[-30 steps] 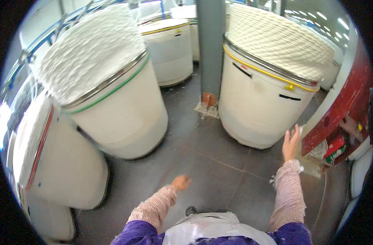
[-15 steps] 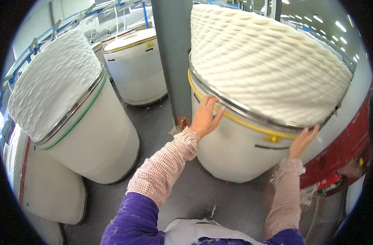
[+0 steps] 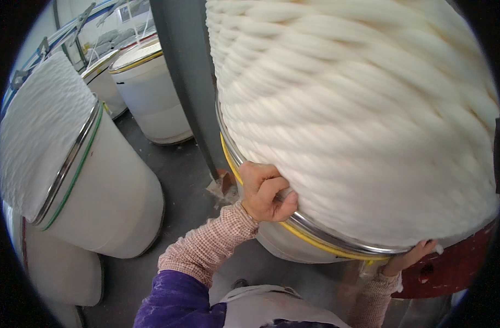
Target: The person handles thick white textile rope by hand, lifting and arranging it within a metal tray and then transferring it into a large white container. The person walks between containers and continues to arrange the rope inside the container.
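Note:
A large white can (image 3: 285, 243) with a shiny metal rim and a yellow band stands in front of me. Thick coils of cream-white fibre sliver (image 3: 348, 120) heap high above its rim. My left hand (image 3: 266, 191) is closed over the near-left part of the metal rim, knuckles up, against the sliver. At the can's near-right edge my right hand (image 3: 408, 258) touches the rim from outside. Its visible fingers are stretched out, and part of the hand is hidden in shadow. A small white tuft shows by its fingertips.
To the left leans another full can with a green band (image 3: 77, 169), beside a can with a red band (image 3: 64, 268). Further back stands a yellow-banded can (image 3: 154, 93). A dark grey post (image 3: 184, 71) rises close to the front can. A dark red panel (image 3: 452, 265) is at the right.
The front can appears closer and larger, its heap filling the upper right. My left hand has gone from resting loosely on the rim to gripping it. My right hand sits lower along the edge.

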Demonstrator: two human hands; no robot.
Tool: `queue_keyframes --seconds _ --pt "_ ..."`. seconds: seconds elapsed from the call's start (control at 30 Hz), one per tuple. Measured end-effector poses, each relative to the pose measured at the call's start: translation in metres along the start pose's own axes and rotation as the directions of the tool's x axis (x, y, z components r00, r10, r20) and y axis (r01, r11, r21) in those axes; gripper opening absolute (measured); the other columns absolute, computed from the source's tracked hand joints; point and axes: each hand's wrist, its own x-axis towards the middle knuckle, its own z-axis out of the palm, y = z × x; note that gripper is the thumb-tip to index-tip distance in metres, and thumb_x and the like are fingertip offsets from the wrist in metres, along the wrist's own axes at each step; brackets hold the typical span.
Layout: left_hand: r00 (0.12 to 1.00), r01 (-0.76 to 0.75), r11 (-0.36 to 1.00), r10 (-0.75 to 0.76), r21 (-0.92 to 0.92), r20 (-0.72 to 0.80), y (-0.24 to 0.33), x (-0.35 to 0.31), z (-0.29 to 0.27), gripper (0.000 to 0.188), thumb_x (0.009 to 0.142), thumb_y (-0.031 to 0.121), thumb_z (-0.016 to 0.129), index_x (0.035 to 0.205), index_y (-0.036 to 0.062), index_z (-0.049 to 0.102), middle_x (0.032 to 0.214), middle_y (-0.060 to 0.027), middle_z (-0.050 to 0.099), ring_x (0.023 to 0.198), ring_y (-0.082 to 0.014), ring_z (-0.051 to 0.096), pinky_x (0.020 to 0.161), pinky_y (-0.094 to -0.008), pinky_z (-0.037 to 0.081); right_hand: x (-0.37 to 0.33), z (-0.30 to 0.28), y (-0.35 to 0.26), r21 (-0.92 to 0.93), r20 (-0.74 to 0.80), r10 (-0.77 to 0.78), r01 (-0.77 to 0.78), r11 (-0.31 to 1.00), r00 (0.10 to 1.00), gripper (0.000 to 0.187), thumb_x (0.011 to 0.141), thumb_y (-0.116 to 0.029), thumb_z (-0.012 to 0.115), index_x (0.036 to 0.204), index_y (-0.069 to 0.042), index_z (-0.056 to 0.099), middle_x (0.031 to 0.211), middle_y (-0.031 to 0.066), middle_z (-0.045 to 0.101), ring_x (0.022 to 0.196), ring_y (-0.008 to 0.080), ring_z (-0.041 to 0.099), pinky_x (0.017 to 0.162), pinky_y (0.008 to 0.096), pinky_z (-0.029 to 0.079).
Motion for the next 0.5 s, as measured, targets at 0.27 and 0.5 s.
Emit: queue_keyframes --seconds 0.27,0.5 --pt "0.997 0.001 0.999 0.002 -0.032 0.078 -0.044 0.016 0.115 0.02 0.075 0.019 0.071 0.08 0.0075 0.054 0.079 -0.0086 0.051 0.071 -0.0269 0.051 0.065 -0.0388 0.038 0.08 0.124 0.016 0.578 -0.022 0.307 -0.239 0.781 0.951 0.057 0.103 -0.029 0.033 0.147 0.006 0.027 0.155 0.0198 0.024 0.142 0.0321 0.024 0.116 0.0399 0.016" --pt "0.931 0.127 0.985 -0.159 0.115 0.329 -0.107 0.032 0.205 0.034 0.084 0.035 0.067 0.069 0.0062 0.056 0.072 -0.0074 0.05 0.072 -0.0266 0.05 0.071 -0.0389 0.037 0.135 0.271 0.055 0.426 0.106 0.228 -0.251 0.869 0.968 0.054 0.1 -0.023 0.037 0.146 0.004 0.029 0.154 0.0215 0.026 0.144 0.0347 0.02 0.117 0.0445 0.016"
